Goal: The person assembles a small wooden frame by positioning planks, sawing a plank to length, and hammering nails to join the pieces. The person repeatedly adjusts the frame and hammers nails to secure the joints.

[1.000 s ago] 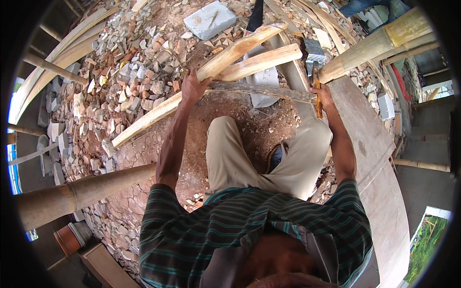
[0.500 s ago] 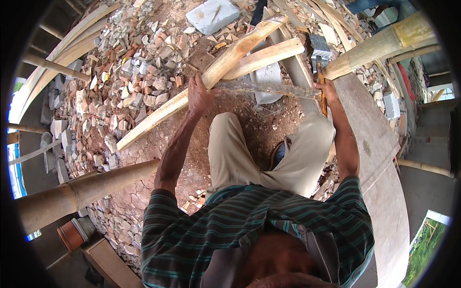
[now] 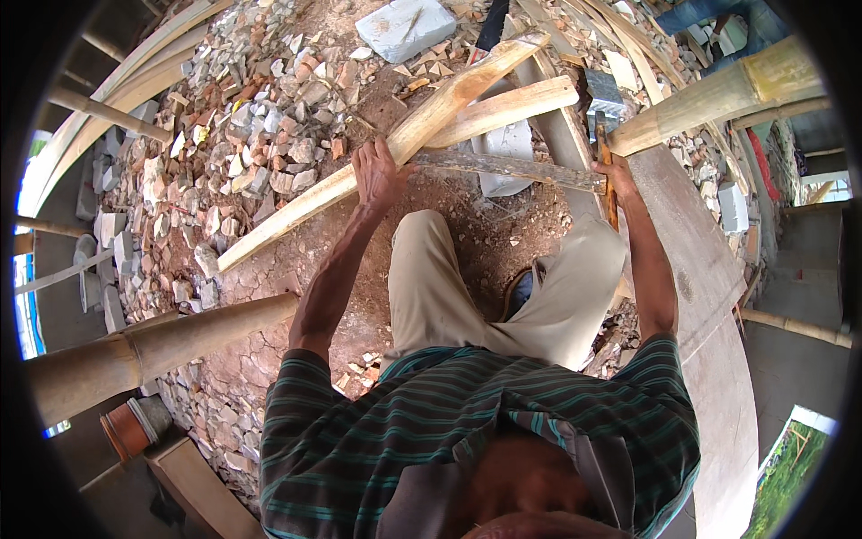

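My left hand (image 3: pixel 379 171) is closed over a long pale wooden board (image 3: pixel 296 220) that slopes from lower left to upper right. A greyish, weathered wooden bar (image 3: pixel 512 166) runs between my two hands, its left end close to my left fingers. My right hand (image 3: pixel 620 178) grips an upright brown wooden handle (image 3: pixel 611 207), dark toward its far end, which crosses the bar's right end. Whether the bar and handle are joined cannot be made out. A second, shorter pale board (image 3: pixel 507 112) lies against the long one, beyond the bar.
Broken brick and stone rubble (image 3: pixel 269 135) covers the ground on the left. A white block (image 3: pixel 406 29) lies far ahead. Thick bamboo poles (image 3: pixel 180 346) reach in from both sides. A large grey sheet (image 3: pixel 691 242) lies to my right. Jeans-clad legs (image 3: pixel 759 27) of another person show at upper right.
The view has shifted slightly, so the surroundings sit a little lower and farther right. Both hands keep their grips. More of the other person's jeans-clad legs shows at upper right.
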Demonstrator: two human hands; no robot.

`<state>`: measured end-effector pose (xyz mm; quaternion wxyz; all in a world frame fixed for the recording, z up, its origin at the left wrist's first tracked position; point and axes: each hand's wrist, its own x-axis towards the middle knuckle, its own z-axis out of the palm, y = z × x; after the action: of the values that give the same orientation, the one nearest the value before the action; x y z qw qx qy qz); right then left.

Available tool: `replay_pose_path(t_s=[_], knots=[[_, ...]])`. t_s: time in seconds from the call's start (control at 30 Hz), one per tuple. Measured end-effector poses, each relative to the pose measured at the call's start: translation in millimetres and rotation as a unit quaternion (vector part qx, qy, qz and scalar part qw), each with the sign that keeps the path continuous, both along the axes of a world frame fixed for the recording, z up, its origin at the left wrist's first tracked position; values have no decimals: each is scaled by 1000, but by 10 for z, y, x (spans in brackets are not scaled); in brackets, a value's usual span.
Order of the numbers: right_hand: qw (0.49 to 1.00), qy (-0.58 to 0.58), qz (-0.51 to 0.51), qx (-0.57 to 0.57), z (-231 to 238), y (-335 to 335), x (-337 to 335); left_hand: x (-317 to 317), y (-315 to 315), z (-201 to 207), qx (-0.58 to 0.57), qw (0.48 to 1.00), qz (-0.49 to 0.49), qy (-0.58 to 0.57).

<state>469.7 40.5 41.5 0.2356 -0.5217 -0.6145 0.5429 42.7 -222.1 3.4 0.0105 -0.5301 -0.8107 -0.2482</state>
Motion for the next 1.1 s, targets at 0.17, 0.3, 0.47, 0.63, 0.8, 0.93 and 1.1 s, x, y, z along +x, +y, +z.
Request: replay_pose_path(t_s=[0.17, 0.3, 0.47, 0.63, 0.8, 0.93, 1.1], knots=[[989, -110, 52, 84, -37, 47, 41, -25, -12, 145, -25, 996, -23, 85], [984, -108, 34, 139, 32, -44, -2, -22, -23, 216, -48, 994, -27, 98], [987, -124, 44, 94, 230, -160, -74, -166, 24, 130, -72, 996, -45, -25], [995, -31, -19, -92, 257, -144, -84, -350, 80, -145, 2, 992, -97, -75], [998, 12, -37, 41, 131, -80, -72, -389, 98, -292, 75, 988, -120, -65], [997, -50, -34, 42, 144, 1, -79, -445, 204, -257, 52, 989, -109, -82], [995, -76, -9, 71, 237, 134, -120, -449, 315, -154, 20, 992, -108, -54]])
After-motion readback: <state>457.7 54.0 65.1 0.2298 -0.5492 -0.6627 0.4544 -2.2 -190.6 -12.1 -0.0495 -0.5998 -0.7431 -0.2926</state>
